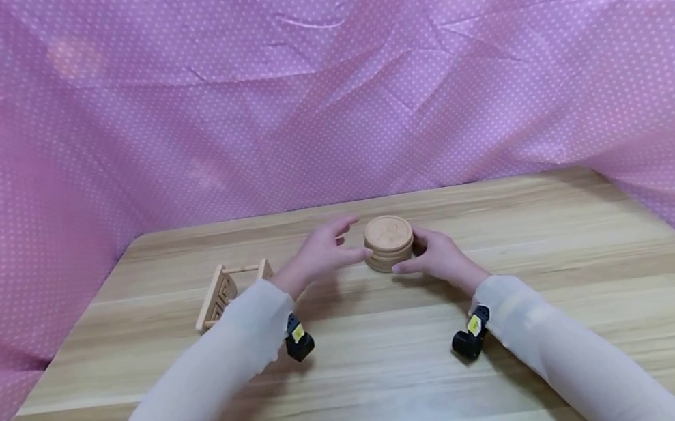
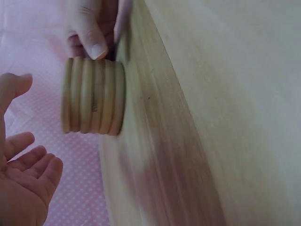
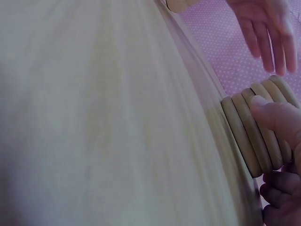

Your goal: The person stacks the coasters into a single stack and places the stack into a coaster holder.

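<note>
A stack of round wooden coasters [image 1: 388, 234] stands on the table, its top one engraved with a design. In the left wrist view the coasters [image 2: 94, 96] show their rounded edges, several deep. My right hand [image 1: 438, 258] holds the stack from the right; in the right wrist view its thumb [image 3: 273, 115] lies along the coasters' edges and its other fingers bend round the far side. My left hand [image 1: 325, 247] is at the stack's left, fingers loosely spread and apart from the coasters in the left wrist view, with nothing held.
A wooden rack [image 1: 218, 297] with cut-out side panels and thin crossbars stands to the left, partly behind my left forearm. The wood-grain table [image 1: 380, 384] ends at a pink dotted cloth [image 1: 326, 102] at the back and sides. Each wrist bears a small black camera.
</note>
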`<state>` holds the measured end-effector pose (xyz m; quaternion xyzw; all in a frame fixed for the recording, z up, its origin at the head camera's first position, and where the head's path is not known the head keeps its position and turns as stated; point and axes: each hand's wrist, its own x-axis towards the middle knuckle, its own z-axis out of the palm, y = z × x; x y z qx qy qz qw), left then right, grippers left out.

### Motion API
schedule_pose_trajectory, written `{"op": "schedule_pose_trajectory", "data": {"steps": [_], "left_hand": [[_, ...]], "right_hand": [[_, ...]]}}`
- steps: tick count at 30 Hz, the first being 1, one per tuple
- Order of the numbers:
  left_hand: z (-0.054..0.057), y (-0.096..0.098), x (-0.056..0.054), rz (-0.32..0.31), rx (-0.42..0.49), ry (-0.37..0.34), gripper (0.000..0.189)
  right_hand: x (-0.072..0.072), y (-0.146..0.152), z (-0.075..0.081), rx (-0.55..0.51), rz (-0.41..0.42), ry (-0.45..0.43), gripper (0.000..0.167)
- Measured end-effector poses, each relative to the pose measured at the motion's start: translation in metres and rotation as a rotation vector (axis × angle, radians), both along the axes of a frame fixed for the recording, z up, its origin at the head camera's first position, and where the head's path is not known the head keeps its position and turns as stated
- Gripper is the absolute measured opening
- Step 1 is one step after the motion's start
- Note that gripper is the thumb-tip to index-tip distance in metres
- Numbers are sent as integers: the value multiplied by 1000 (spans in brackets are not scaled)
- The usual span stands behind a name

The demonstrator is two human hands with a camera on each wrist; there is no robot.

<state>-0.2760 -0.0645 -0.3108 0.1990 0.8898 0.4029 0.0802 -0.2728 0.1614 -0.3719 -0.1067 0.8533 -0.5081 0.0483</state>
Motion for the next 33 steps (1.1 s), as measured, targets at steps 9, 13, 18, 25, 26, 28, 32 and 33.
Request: {"op": "schedule_pose_trajectory", "data": {"steps": [9, 13, 18, 25, 26, 28, 32, 33], "left_hand": [[-9, 32, -22, -46, -165, -4, 94], [-6, 41, -28, -72, -232, 4, 98], [-5, 43, -32, -83, -230, -20, 96], [-11, 43, -39, -63, -163, -45, 95], [-11, 43, -40, -61, -161, -48, 95], [-12, 44, -41, -60, -161, -48, 97], [-14, 47, -43, -71, -177, -26, 96], [-14, 48, -43, -76, -186, -18, 96]], "right_hand": [[-7, -5, -2, 106, -17, 17, 90], [-10, -9, -4, 115, -18, 34, 89], [-12, -13, -6, 132, -23, 67, 87], [-14, -15, -7, 159, -46, 104, 84], [-14, -15, -7, 161, -49, 106, 84], [-14, -13, -6, 165, -54, 105, 84], [-13, -10, -6, 168, -76, 96, 82], [-12, -9, -6, 173, -84, 96, 82]]}}
